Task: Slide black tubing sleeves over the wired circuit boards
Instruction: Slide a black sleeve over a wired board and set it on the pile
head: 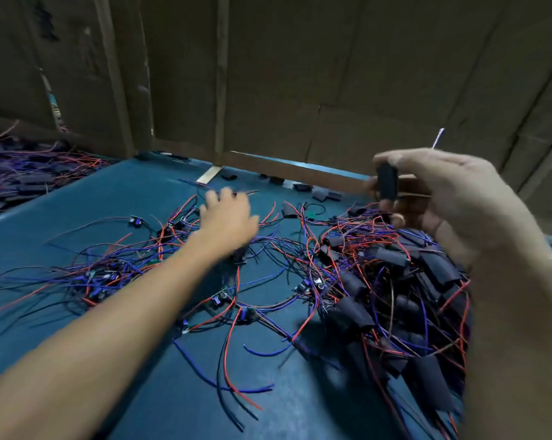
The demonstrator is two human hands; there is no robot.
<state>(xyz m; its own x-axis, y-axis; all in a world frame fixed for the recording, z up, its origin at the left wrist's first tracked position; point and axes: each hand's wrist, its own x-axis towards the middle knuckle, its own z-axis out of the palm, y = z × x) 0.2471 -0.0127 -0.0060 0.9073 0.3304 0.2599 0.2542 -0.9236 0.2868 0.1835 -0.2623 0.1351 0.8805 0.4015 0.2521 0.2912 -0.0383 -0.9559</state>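
My right hand [452, 198] is raised at the right and pinches a black tubing sleeve [386, 185] between thumb and fingers. My left hand [228, 217] reaches forward over the teal table [93, 201], blurred, fingers spread above a tangle of wired circuit boards [179, 230] with red, blue and black leads. More bare boards [246, 314] lie in the middle. A heap of sleeved boards [395, 306] sits at the right, under my right forearm. Whether my left hand touches the wires is unclear.
Loose black sleeves [301, 187] lie along the table's far edge, below a cardboard wall [300, 90]. Another pile of sleeved, wired boards [20, 173] fills the far left. Loose wires trail toward the near edge.
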